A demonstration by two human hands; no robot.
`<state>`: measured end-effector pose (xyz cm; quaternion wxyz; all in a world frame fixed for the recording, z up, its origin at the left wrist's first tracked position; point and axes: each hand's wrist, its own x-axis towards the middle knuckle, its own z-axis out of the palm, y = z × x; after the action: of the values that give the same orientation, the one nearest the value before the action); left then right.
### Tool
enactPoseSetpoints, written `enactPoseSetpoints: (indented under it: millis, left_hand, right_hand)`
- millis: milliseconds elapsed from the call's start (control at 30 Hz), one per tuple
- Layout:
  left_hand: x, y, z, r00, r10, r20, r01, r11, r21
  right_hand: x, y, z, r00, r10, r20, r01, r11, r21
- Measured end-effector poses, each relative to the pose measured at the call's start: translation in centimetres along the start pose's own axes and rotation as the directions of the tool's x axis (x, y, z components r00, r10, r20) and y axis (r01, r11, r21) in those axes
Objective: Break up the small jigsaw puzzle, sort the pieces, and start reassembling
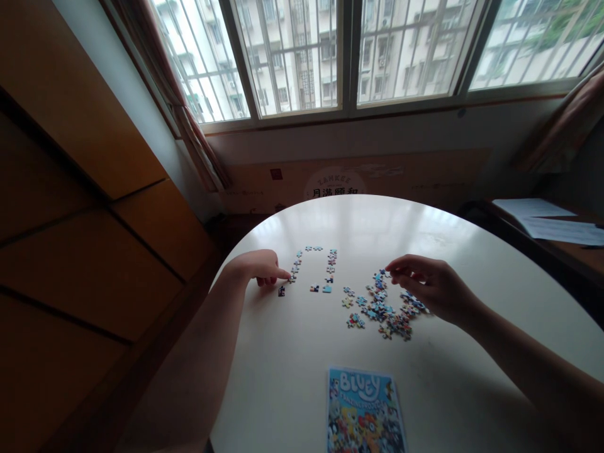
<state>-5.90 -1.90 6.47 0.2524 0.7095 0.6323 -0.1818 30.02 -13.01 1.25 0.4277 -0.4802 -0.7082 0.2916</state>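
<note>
My left hand [259,267] reaches in from the left with its index finger stretched out and the other fingers curled. That fingertip touches a small jigsaw piece [292,279] in the left side of a partly laid puzzle border [331,262]. Over the top of a heap of loose jigsaw pieces [382,310] is my right hand [419,280]. Its thumb and fingers come together in a pinch at the heap's upper edge; whether a piece is between them I cannot make out. One dark piece [282,291] lies apart, below my left fingertip.
A blue picture sheet marked "Bluey" [365,409] lies on the white round table [283,377] near its front. Several pieces [349,302] sit just left of the heap. Beyond the table are a printed box [255,182] and barred windows; papers [561,223] rest at the far right.
</note>
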Motion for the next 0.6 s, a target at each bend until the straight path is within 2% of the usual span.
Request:
enactPoseSetpoints:
  millis: [200, 400, 600]
  left_hand:
    - [0.8, -0.2, 0.3, 1.000, 0.017, -0.004, -0.017, 1.000, -0.020]
    - [-0.2, -0.3, -0.1, 1.000, 0.000, -0.007, 0.000, 1.000, -0.016]
    - [-0.9, -0.7, -0.6, 0.994, 0.022, 0.111, -0.025, 0.999, 0.026]
  right_hand:
    - [0.0, 0.0, -0.1, 1.000, 0.005, 0.009, -0.005, 1.000, 0.001]
    - [0.0, -0.1, -0.1, 1.000, 0.009, 0.006, -0.009, 1.000, -0.008]
    - [0.1, 0.0, 0.0, 1.000, 0.008, -0.003, -0.008, 1.000, -0.008]
